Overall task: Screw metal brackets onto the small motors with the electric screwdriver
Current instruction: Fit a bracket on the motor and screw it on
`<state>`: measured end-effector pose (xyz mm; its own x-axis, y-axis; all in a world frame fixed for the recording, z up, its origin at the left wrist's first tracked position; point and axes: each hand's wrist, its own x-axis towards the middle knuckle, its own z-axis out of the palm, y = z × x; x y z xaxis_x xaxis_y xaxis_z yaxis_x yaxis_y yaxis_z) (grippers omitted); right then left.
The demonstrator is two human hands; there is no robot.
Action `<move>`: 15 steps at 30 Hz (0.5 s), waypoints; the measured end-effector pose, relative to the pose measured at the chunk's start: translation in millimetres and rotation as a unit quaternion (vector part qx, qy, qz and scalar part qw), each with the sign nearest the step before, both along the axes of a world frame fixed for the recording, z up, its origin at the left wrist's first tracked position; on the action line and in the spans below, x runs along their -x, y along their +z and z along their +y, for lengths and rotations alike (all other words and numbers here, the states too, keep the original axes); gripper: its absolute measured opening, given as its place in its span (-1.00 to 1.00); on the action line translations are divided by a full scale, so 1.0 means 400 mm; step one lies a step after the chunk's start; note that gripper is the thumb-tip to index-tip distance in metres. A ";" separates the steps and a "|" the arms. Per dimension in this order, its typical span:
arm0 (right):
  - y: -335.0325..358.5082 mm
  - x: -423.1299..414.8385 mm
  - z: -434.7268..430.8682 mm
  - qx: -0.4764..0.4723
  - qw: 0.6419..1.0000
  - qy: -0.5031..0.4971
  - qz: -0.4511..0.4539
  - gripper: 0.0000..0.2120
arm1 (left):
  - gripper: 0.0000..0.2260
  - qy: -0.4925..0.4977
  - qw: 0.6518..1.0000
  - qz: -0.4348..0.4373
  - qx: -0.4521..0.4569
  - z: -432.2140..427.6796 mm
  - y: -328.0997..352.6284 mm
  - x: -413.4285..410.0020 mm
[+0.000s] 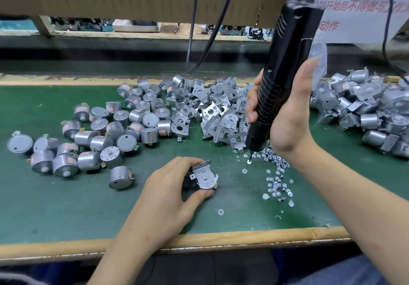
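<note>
Motors (99, 138) lie loose across the left of the green bench (66, 207). A second heap of motors with brackets already on (365, 112) fills the far right, and a pile of bare brackets (212, 112) sits between the two. The black electric screwdriver (285, 74) stands almost upright in front of that pile, its top leaning slightly right and far and its cord running up out of view. The right hand (290, 118) grips its barrel, fingers curled round the left side and thumb lying straight up the right side, wrist raised off the bench. The left hand (172, 191) rests low near the front edge and pinches one motor with a bracket laid on its face (204, 178), thumb on the near side and fingertips on the far left side, bracket turned upward. The bit tip is down among the scattered screws (276, 174), at or just above a small washer (249, 162); contact is too fine to tell. This looks like picking up a screw. The held motor lies to the left of the tip and nearer, a short way off, so the coming move is likely a short carry left and toward the person, keeping the tool upright over a bracket hole.
</note>
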<state>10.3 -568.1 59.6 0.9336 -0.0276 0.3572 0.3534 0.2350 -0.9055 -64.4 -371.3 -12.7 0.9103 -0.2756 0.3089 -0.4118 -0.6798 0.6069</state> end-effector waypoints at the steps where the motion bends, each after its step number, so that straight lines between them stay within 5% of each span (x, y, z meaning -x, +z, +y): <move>1: 0.000 0.000 0.000 0.000 1.000 -0.001 0.001 -0.26 | -0.62 0.000 1.000 0.000 0.000 0.000 0.000 -0.001; 15: 0.005 -0.001 -0.006 0.010 1.000 -0.005 -0.002 -0.22 | -0.62 0.001 1.000 -0.001 0.004 0.000 -0.002 0.000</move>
<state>10.7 -570.6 61.6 0.9322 -0.0297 0.3607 0.3585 0.2139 -0.9087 -64.4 -371.2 -13.5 0.9100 -0.2718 0.3131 -0.4122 -0.6748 0.6122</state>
